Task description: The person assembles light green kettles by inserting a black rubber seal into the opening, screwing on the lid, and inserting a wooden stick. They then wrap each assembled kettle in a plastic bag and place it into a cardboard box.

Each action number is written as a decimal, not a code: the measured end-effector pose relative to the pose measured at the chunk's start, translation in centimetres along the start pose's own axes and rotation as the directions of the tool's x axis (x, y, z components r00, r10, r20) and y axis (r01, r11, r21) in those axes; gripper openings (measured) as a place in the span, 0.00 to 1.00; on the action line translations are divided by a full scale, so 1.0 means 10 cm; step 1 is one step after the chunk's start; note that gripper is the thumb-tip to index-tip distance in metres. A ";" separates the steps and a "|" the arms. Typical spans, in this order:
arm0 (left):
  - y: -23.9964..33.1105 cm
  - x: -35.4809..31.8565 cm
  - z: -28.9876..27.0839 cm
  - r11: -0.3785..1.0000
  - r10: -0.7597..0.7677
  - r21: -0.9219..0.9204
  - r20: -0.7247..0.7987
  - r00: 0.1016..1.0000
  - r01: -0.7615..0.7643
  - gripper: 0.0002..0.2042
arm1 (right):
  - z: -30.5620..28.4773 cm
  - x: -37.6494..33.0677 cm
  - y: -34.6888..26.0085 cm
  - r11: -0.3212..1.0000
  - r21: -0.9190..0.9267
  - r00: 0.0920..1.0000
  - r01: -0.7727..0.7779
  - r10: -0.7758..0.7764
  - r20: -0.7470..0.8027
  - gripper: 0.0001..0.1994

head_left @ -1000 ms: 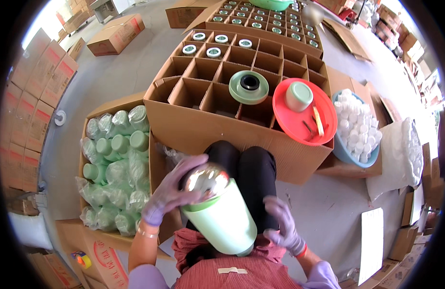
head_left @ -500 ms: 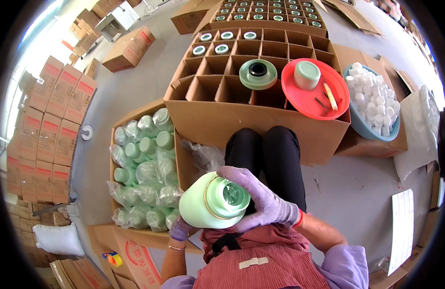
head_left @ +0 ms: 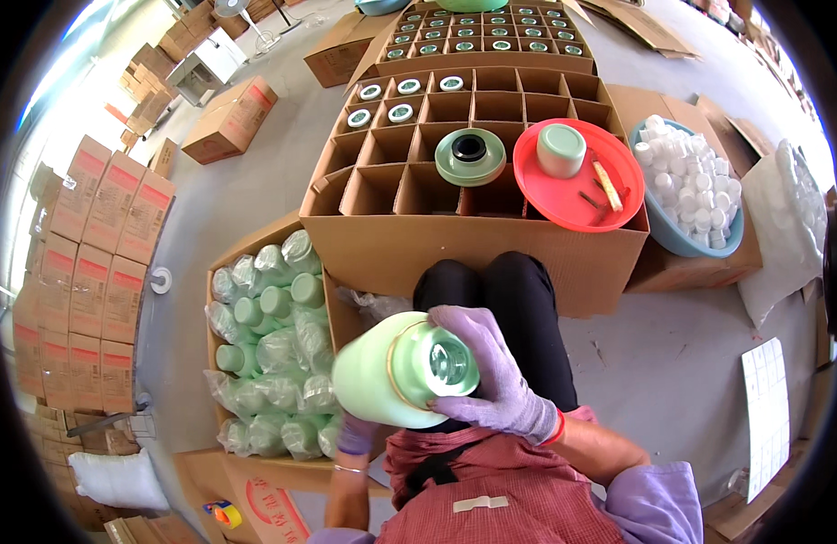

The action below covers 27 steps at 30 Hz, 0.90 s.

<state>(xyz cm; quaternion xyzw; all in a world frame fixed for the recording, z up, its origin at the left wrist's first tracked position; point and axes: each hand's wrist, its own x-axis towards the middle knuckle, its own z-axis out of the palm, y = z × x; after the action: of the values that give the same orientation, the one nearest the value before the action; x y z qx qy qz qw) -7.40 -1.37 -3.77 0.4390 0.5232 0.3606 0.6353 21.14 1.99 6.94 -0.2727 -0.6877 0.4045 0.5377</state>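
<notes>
Fingers [head_left: 477, 340] of the right hand [head_left: 500, 381], in a purple knit glove, curl closed around the mouth end of a pale green flask [head_left: 405, 372], which lies tilted over the person's lap with its open neck toward the camera. Left hand [head_left: 355, 433], also gloved, sits under the flask's body at the near left; how far its fingers close cannot be told, since the flask hides them.

Head view, left: an open carton [head_left: 221, 272] on the floor holds many green flasks wrapped in clear bags [head_left: 273, 363]. Far of the knees stands a large divided carton [head_left: 473, 240] with cardboard cells, most of them bare, a few at the far left filled with capped flasks [head_left: 405, 100]. On its dividers rest a green ring-shaped lid [head_left: 470, 156] and, just right of it, a red tray [head_left: 577, 177] carrying a green cap [head_left: 561, 150] and small tools. Right of the tray, a blue bowl [head_left: 677, 231] is heaped with white caps [head_left: 690, 177]. A second filled carton [head_left: 482, 36] lies farther off. Stacked boxes [head_left: 92, 263] line the far left.
</notes>
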 end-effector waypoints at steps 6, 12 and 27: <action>1.72 0.34 0.15 0.701 0.295 0.564 0.329 0.897 -0.437 0.23 | -0.37 -0.71 0.15 0.870 -0.486 0.969 -0.081 0.182 0.165 0.39; 1.08 0.58 0.96 -0.027 0.442 0.629 0.705 0.555 -0.777 0.20 | -1.04 0.39 0.13 0.568 -0.751 0.898 0.337 0.044 0.437 0.14; 1.46 1.21 0.89 0.942 0.180 -0.264 -0.128 0.975 -0.209 0.33 | -0.99 1.87 1.18 0.621 -0.642 0.868 0.450 -0.134 0.478 0.32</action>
<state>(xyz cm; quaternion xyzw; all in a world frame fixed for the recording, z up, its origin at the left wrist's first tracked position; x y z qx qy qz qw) 3.64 13.34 6.24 0.3769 0.4535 0.5128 0.6239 24.87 25.98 7.53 -0.2623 -0.9178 0.0427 0.2950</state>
